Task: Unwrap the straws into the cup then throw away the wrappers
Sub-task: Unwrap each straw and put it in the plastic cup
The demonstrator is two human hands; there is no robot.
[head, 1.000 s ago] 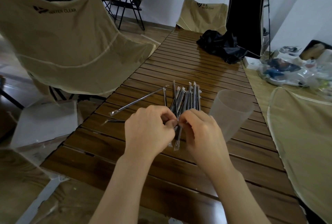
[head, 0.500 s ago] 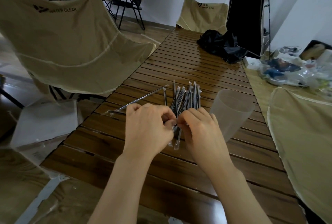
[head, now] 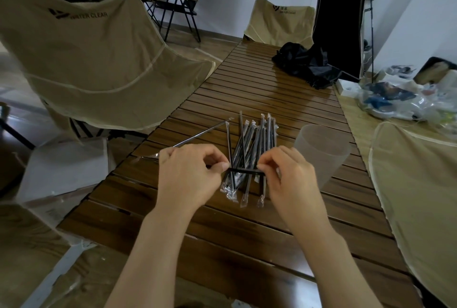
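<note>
- Slatted wooden table (head: 247, 228) lies under my hands, with tan folding chairs around it.
- My left hand (head: 188, 179) and right hand (head: 289, 181) each pinch one end of a black straw (head: 244, 171), thumb against fingertip; it runs level between them, just above the table.
- Right behind my fingers lies the pile of wrapped straws (head: 249, 154), fanned on the slats, their clear wrapper ends poking towards me.
- One wrapped straw (head: 205, 133) lies apart to the left, slanted.
- Near my right hand stands a frosted plastic cup (head: 321, 154); I see nothing in it.
- "WATER CLEAR" is printed on the nearest chair (head: 94, 60) and on the far chair (head: 279, 21).
</note>
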